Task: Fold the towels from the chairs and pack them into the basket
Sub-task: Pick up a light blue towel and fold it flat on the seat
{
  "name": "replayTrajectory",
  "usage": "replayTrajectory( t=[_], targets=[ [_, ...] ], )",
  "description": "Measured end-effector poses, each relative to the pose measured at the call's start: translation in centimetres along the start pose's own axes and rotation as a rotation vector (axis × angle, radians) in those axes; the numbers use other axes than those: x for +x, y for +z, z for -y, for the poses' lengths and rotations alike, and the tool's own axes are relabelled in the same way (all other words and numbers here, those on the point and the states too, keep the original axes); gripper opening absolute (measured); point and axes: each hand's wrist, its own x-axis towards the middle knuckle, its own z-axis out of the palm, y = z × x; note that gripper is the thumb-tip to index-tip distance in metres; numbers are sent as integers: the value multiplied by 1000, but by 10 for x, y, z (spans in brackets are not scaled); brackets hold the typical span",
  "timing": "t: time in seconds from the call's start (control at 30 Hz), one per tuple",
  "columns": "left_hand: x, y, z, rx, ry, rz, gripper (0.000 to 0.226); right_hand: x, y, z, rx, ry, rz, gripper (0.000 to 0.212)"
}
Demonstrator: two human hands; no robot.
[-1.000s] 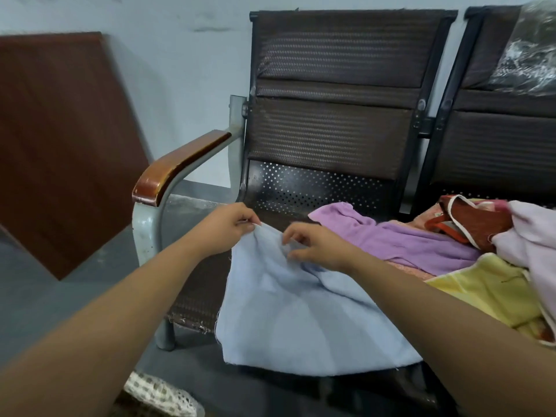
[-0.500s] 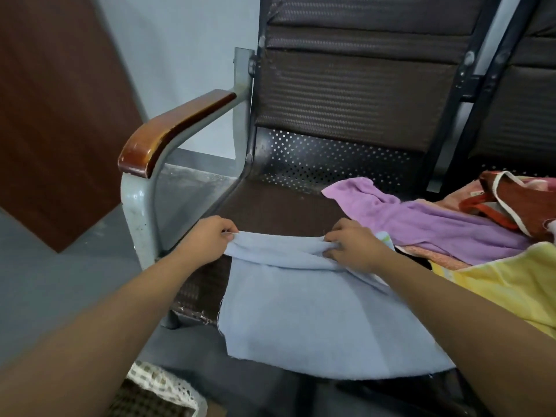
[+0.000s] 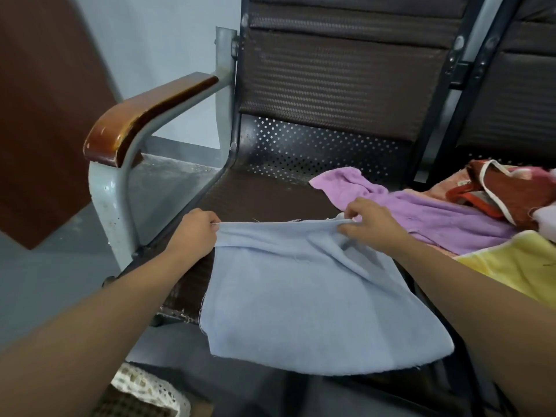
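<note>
Your left hand [image 3: 197,230] and right hand [image 3: 371,225] are each pinching, fingers curled, the far edge of the blue towel [image 3: 316,302] on the chair [image 3: 264,200].

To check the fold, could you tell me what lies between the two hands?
Head view: the upper edge of the light blue cloth towel runs from left hand to right hand.

Pale blue wall [image 3: 168,40]; grey floor [image 3: 45,281]; brown wooden panel [image 3: 45,115] left; dark mesh chair [image 3: 331,73].
</note>
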Motion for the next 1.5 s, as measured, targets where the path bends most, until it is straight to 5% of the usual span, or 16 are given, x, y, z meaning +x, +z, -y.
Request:
replayTrajectory(
  t=[0.1,0.3,0.53,0.77,0.87,1.23,1.5],
  targets=[
    [1,1,0,5,-2,-1,20,12,-4,12,247,52,-17,38],
    [2,2,-1,20,-12,10,22,42,0,6,-169,123,210,26],
    [4,3,0,-81,-57,13,22,49,13,0,-199,163,293,18],
    [-1,-34,-15,-206,-62,-108,20,28,-27,22,-278,169,39,24],
    [-4,-73,-37,-256,-8,-190,19,14,-67,40,-322,218,59,21],
    [-65,-224,-131,-311,214,-391,16,-73,-235,80,-249,41,-347,17],
    [-108,-251,-152,-242,312,-378,13,-142,-272,89,-142,145,-330,22]
  ],
)
